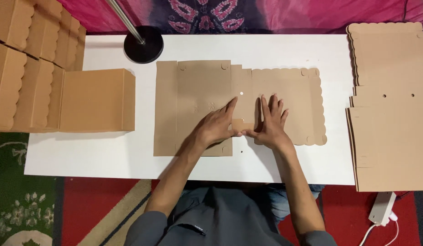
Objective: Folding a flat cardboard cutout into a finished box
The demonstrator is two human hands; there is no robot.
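Hands press flat: left hand (217, 125) and right hand (270, 122), fingers spread, pinching nothing, hold the unfolded cardboard blank (200, 107) on the worktop (107, 146); firm, even pressure along the crease seems best.

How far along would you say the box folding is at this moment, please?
Done: folded boxes stand stacked at the table's left side. In hand: one flat cardboard blank lies mid-table, with the left hand and right hand pressing flat on it near a small side flap; no wall is raised yet. Left: a pile of flat blanks waits on the right.
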